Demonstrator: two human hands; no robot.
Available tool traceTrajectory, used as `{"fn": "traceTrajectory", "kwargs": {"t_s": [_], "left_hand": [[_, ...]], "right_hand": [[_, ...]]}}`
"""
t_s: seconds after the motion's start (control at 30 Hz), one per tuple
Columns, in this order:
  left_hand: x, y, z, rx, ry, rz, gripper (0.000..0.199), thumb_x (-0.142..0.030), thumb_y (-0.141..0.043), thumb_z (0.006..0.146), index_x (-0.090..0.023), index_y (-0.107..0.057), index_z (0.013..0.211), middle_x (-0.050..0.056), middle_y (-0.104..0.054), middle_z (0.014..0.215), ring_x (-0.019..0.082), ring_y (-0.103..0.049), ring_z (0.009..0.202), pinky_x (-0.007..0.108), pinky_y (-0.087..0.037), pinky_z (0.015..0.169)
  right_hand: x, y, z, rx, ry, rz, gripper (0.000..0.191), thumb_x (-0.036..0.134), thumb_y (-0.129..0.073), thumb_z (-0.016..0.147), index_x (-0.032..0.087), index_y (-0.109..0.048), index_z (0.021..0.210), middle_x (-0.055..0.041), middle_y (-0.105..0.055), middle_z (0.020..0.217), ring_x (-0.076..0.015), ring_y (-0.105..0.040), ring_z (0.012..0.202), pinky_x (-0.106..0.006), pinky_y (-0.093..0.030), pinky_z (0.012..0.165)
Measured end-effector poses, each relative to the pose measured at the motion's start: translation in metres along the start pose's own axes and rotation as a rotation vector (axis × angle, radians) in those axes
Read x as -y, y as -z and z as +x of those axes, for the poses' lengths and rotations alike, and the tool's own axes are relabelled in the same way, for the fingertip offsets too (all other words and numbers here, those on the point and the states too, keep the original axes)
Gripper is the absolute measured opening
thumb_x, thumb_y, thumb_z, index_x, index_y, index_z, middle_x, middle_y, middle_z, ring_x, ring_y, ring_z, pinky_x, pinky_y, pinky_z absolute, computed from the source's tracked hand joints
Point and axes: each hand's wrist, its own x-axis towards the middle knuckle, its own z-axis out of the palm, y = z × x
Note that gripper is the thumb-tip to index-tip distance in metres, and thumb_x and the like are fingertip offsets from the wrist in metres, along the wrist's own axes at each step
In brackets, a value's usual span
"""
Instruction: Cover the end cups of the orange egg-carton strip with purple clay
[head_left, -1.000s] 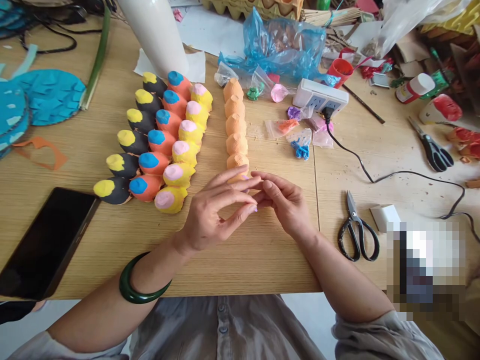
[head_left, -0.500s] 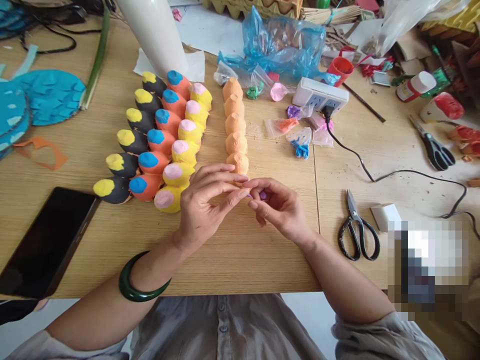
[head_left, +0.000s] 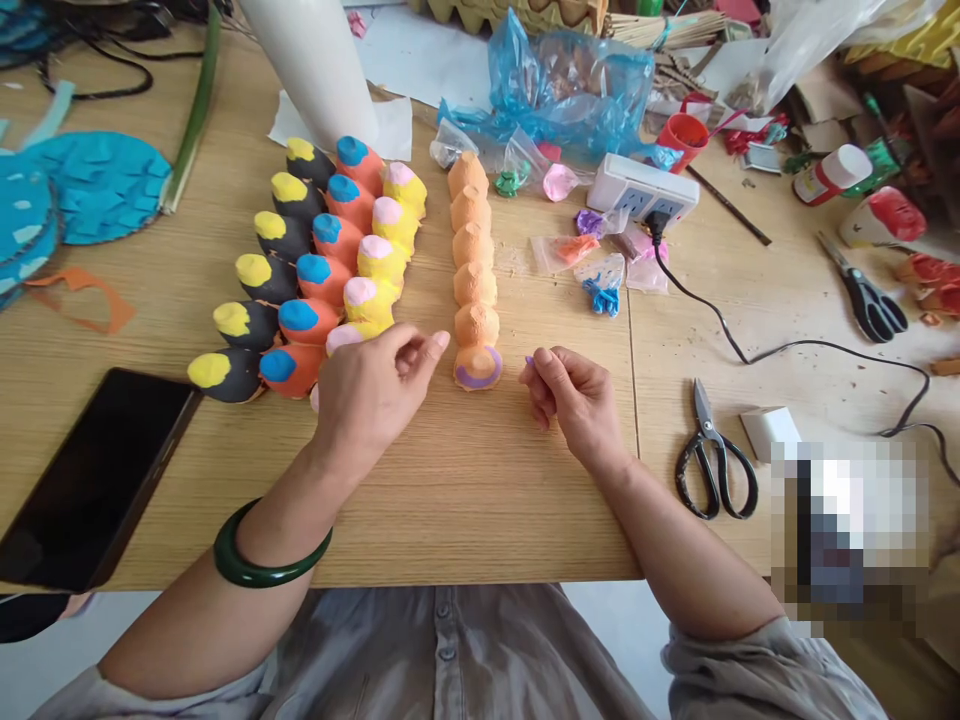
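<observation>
A strip of orange egg-carton cups [head_left: 474,250] runs away from me on the table. Its nearest cup carries a curved band of purple clay [head_left: 480,378]. To the right of that cup, my right hand [head_left: 571,405] is closed, pinching a small bit of purple clay [head_left: 529,360] between thumb and forefinger. My left hand [head_left: 375,395] is apart from the strip on its left side, fingers curled in and thumb pressed near the forefinger; whether anything is inside cannot be seen. It covers part of the nearest yellow cups with pink tips [head_left: 363,292].
Black cups with yellow tips [head_left: 255,270] and orange cups with blue tips [head_left: 319,270] stand left. A phone [head_left: 82,480] lies front left, scissors [head_left: 709,460] at right. Behind are a power strip [head_left: 641,188] with a cord, clay bags [head_left: 600,285] and a blue plastic bag [head_left: 562,90].
My hands have drawn apart from the near end of the orange strip, left hand leftward, right hand slightly right. The purple band on the nearest cup is now uncovered.
</observation>
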Motion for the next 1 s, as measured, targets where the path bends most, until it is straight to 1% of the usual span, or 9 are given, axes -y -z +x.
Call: {"fn": "traceTrajectory", "kwargs": {"t_s": [0.1,0.23,0.33,0.47,0.57,0.73,0.8,0.9,1.0], "left_hand": [[-0.001,-0.001,-0.003,0.073,0.029,0.112,0.033,-0.052,-0.065,0.101,-0.021,-0.076,0.096,0.002,-0.075,0.071,0.019,-0.067,0.062,0.032,-0.045,0.061],[-0.007,-0.005,-0.007,0.136,-0.008,0.025,0.041,-0.049,-0.064,0.101,-0.019,-0.077,0.125,0.006,-0.081,0.085,0.023,-0.074,0.076,0.034,-0.054,0.071],[-0.009,-0.006,-0.006,0.23,0.053,-0.2,0.055,-0.052,-0.066,0.098,-0.018,-0.07,0.142,0.008,-0.082,0.099,0.024,-0.077,0.087,0.036,-0.06,0.079],[-0.014,-0.008,-0.005,0.348,0.26,-0.611,0.086,-0.042,-0.082,0.086,-0.014,-0.05,0.161,0.011,-0.08,0.116,0.027,-0.077,0.112,0.043,-0.062,0.101],[-0.021,-0.013,-0.008,0.396,0.423,-0.924,0.088,-0.032,-0.088,0.08,-0.015,-0.052,0.158,0.01,-0.081,0.118,0.028,-0.077,0.115,0.047,-0.059,0.11],[-0.03,-0.02,-0.011,0.389,0.492,-1.178,0.049,-0.028,-0.09,0.082,-0.017,-0.073,0.127,0.007,-0.084,0.116,0.027,-0.078,0.117,0.044,-0.058,0.114],[-0.03,-0.021,-0.011,0.333,0.525,-1.232,0.05,-0.024,-0.09,0.082,-0.018,-0.071,0.128,0.005,-0.084,0.112,0.025,-0.079,0.115,0.043,-0.06,0.112],[-0.027,-0.021,-0.01,0.307,0.519,-1.283,0.055,-0.021,-0.086,0.083,-0.022,-0.068,0.134,0.003,-0.084,0.11,0.024,-0.08,0.112,0.043,-0.064,0.108],[-0.024,-0.022,-0.011,0.341,0.486,-1.295,0.054,-0.023,-0.085,0.085,-0.024,-0.069,0.136,0.002,-0.084,0.108,0.023,-0.08,0.112,0.042,-0.065,0.106]], "right_hand": [[-0.002,0.0,0.002,-0.004,0.001,-0.037,0.05,0.067,-0.081,0.087,0.019,-0.07,0.082,0.0083,-0.05,0.059,-0.0081,-0.053,0.048,-0.023,-0.046,0.047],[-0.005,-0.001,0.004,0.024,-0.011,-0.046,0.05,0.067,-0.084,0.084,0.019,-0.07,0.087,0.0053,-0.061,0.067,-0.0128,-0.071,0.062,-0.026,-0.056,0.062],[-0.005,0.0,0.004,0.053,-0.022,-0.005,0.047,0.065,-0.084,0.086,0.02,-0.07,0.089,0.0033,-0.066,0.07,-0.0137,-0.072,0.067,-0.029,-0.061,0.07],[-0.006,0.0,0.004,0.059,-0.02,0.118,0.042,0.061,-0.086,0.086,0.022,-0.071,0.091,0.0037,-0.066,0.073,-0.0136,-0.07,0.069,-0.033,-0.065,0.077],[-0.007,0.001,0.004,0.071,0.001,0.17,0.037,0.057,-0.086,0.088,0.023,-0.074,0.094,0.0044,-0.064,0.071,-0.0128,-0.066,0.069,-0.033,-0.066,0.079],[-0.002,0.001,-0.001,0.052,0.097,0.07,0.031,0.052,-0.083,0.092,0.022,-0.076,0.097,0.0019,-0.069,0.081,-0.0101,-0.059,0.06,-0.026,-0.057,0.055],[0.003,0.001,-0.006,-0.006,0.199,-0.059,0.024,0.047,-0.079,0.096,0.023,-0.076,0.101,0.0011,-0.071,0.085,-0.0085,-0.055,0.056,-0.024,-0.048,0.049],[0.007,-0.001,-0.012,-0.025,0.427,-0.284,0.009,0.032,-0.074,0.1,0.024,-0.078,0.104,0.0028,-0.065,0.076,-0.009,-0.051,0.058,-0.025,-0.045,0.053],[0.007,-0.002,-0.014,0.026,0.645,-0.435,0.015,0.018,-0.071,0.1,0.026,-0.078,0.112,0.004,-0.059,0.072,-0.0104,-0.052,0.06,-0.026,-0.048,0.057]]}}
